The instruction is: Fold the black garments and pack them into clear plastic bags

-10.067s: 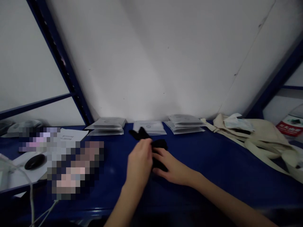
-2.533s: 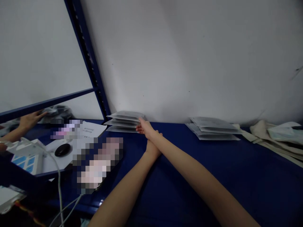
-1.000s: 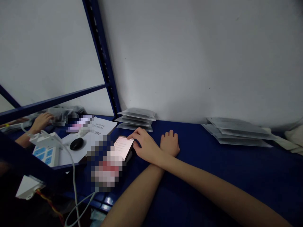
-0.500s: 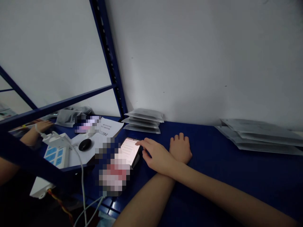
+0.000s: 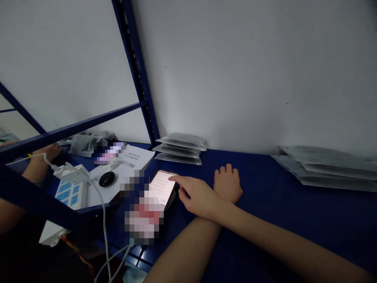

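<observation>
A phone point(image 5: 161, 188) with a lit screen lies propped on the blue table, its lower part pixelated. My right hand point(image 5: 197, 192) reaches in from the right with the index finger stretched onto the upper part of the screen; the other fingers are loosely bent and hold nothing. My right forearm crosses over my left wrist. Beyond the crossing, my left hand point(image 5: 227, 184) rests on the table, back up, its fingers curled under and their tips hidden. A white cable point(image 5: 116, 251) runs to the lower end of the phone.
Flat frosted bags are stacked at the wall point(image 5: 181, 147) and further right point(image 5: 326, 167). Left of a blue frame point(image 5: 144, 78) are papers point(image 5: 137, 155), a black mouse point(image 5: 106, 179), a power strip point(image 5: 72, 192) with chargers, a second phone point(image 5: 112, 152) and another person's hand point(image 5: 48, 153).
The view has shifted very slightly. My right index finger stays on the phone screen and my left hand stays in place. The other person's hand has drawn back, its fingers more bent.
</observation>
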`<state>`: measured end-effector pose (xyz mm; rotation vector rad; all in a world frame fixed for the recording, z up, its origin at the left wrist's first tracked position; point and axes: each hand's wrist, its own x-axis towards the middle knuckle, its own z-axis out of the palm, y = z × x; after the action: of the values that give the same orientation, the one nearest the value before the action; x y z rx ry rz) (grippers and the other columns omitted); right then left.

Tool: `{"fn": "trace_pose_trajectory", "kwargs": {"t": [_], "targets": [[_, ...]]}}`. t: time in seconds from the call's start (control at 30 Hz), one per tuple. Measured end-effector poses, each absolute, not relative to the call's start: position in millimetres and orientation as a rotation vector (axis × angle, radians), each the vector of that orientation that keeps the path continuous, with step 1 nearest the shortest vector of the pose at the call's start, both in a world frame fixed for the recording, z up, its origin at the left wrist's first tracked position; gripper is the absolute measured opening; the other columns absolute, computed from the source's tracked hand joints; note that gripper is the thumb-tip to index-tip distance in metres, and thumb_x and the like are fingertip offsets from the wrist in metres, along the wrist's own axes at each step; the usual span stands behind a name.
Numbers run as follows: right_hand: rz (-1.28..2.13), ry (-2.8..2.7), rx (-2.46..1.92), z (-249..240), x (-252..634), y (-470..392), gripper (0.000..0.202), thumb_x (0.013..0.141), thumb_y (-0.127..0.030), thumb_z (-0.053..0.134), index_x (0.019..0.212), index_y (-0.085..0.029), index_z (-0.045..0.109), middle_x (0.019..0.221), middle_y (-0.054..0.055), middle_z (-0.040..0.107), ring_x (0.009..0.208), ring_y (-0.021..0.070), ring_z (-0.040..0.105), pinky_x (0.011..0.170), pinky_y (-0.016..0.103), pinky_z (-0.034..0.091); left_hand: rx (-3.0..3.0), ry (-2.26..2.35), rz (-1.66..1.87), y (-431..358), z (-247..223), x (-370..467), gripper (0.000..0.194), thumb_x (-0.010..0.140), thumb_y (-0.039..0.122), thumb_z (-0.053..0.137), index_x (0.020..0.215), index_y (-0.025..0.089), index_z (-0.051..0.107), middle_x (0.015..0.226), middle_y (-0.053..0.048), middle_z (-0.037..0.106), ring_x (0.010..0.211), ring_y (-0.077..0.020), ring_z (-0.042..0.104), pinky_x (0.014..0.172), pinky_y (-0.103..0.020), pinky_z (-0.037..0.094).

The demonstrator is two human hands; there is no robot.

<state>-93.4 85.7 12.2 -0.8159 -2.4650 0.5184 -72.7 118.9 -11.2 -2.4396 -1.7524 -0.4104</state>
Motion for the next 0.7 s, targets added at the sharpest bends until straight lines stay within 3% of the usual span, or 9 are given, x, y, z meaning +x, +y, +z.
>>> {"fn": "trace_pose_trajectory", "kwargs": {"t": [0.43, 0.7], "targets": [[0.536, -2.576, -0.703, 16.9, -92.6, 82.4, 0.046, 0.079, -0.011, 0.041, 0.122, -0.024, 0.054, 0.113, 0.005, 0.064, 0.098, 0.0188, 0.06, 0.082, 0.031, 0.046, -2.442, -1.745, -0.472, 118.5, -11.5, -72.4, 0.018, 0.083, 0.016, 0.043, 0.099, 0.013, 0.052, 0.103, -0.009, 0.052, 0.092, -0.0204, 0.052, 0.072, -0.033, 0.043], [0.455, -2.543, -0.968, 15.4, -94.4, 84.1, 0.047, 0.079, -0.012, 0.042, 0.124, -0.021, 0.05, 0.104, 0.008, 0.066, 0.088, 0.0202, 0.063, 0.073, 0.032, 0.046, -2.442, -1.753, -0.42, 118.6, -11.4, -72.3, 0.019, 0.085, 0.02, 0.045, 0.102, 0.014, 0.051, 0.106, -0.009, 0.05, 0.095, -0.0198, 0.05, 0.076, -0.032, 0.042]]}}
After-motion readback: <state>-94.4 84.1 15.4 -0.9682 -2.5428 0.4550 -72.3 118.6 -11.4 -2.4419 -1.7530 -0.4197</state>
